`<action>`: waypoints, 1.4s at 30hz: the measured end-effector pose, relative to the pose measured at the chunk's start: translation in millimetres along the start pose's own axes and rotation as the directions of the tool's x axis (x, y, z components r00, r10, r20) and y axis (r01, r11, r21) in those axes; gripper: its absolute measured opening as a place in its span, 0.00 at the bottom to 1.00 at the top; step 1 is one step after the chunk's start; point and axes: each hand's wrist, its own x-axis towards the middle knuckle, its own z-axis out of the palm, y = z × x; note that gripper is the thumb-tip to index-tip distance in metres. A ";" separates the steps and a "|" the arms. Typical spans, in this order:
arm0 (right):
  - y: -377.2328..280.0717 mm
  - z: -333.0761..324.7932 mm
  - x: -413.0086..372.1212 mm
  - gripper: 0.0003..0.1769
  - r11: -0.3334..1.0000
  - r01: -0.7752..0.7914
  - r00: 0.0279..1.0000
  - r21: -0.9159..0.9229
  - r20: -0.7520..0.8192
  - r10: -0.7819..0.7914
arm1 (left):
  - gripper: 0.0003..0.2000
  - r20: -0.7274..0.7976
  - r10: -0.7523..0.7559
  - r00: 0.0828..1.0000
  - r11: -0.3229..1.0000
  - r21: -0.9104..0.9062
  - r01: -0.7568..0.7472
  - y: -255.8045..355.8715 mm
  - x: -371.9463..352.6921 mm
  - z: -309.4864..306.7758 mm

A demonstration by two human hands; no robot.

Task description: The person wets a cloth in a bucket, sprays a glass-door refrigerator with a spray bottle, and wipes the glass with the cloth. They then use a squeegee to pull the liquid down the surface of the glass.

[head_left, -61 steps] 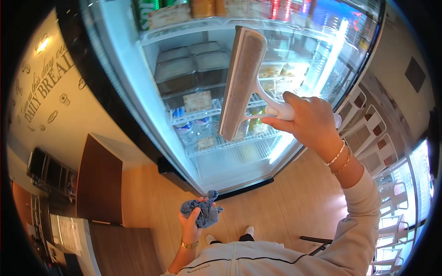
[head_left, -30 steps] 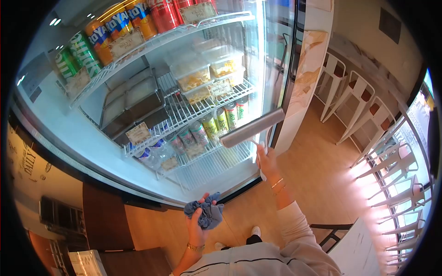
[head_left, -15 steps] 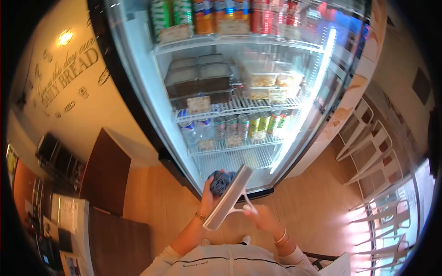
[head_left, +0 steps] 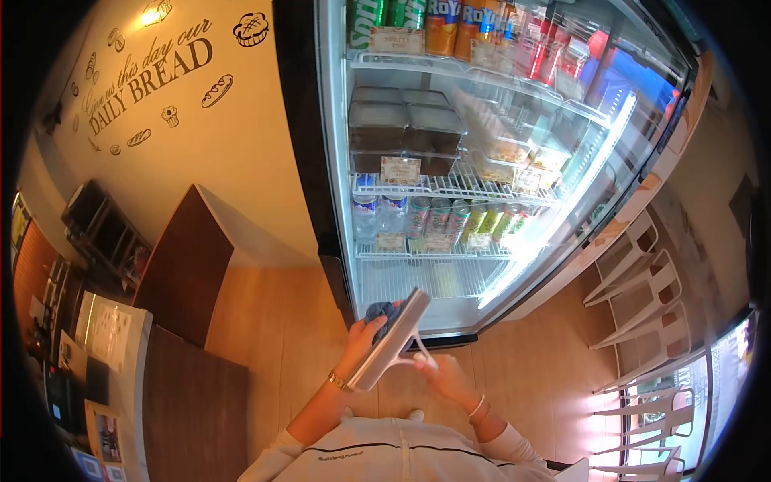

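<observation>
My right hand (head_left: pixel 442 375) is closed round the handle of a squeegee (head_left: pixel 389 341), whose long pale blade slants up across my left forearm and palm. In my left hand (head_left: pixel 363 336) is a crumpled dark grey cloth (head_left: pixel 381 315), its fingers wrapped about it and partly hidden by the squeegee. Both hands are in front of my body, just before the lower part of a glass-door drinks fridge (head_left: pixel 418 321). Inside, the fridge holds soda cans (head_left: pixel 442 28), dark boxed cakes (head_left: pixel 391 128) and water bottles (head_left: pixel 366 215).
Left of me stand a brown counter (head_left: pixel 193 418) and a dark wooden panel (head_left: pixel 181 273). The wall (head_left: pixel 265 161) beside the fridge carries printed lettering. On the right are several white metal chairs (head_left: pixel 662 337). Wooden floor (head_left: pixel 277 321) lies around my feet.
My view has turned left, so the fridge sits further right and more of the wall shows. The squeegee and cloth stay in my hands, shifted slightly left in view.
</observation>
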 end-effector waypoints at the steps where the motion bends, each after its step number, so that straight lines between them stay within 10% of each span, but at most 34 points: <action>1: 5.2 -4.6 9.0 0.30 1.000 -0.008 0.999 0.007 -0.045 0.009 | 0.15 0.006 0.008 1.000 0.999 -0.033 -0.008 1.5 -10.3 -4.9; 5: -37.7 -55.3 17.7 0.30 0.915 0.145 0.946 -0.376 -0.220 -0.240 | 0.13 0.093 0.082 0.992 0.966 -0.253 -0.056 9.2 -61.4 -40.4; 9: -160.7 -93.7 22.8 0.28 0.557 0.261 0.779 -0.789 -0.169 -0.604 | 0.16 0.044 0.165 0.985 0.766 -0.635 -0.100 0.6 -86.6 -86.4; 15: -251.8 -92.5 63.9 0.28 0.187 0.201 0.526 -0.961 -0.055 -0.849 | 0.15 -0.032 0.158 0.987 0.816 -0.558 -0.149 1.6 -93.7 -104.9; 42: -229.3 -190.2 49.8 0.33 0.433 -0.060 0.706 -0.900 -0.345 -0.619 | 0.13 -0.038 0.109 0.993 0.943 -0.312 -0.116 -5.2 -22.6 -81.8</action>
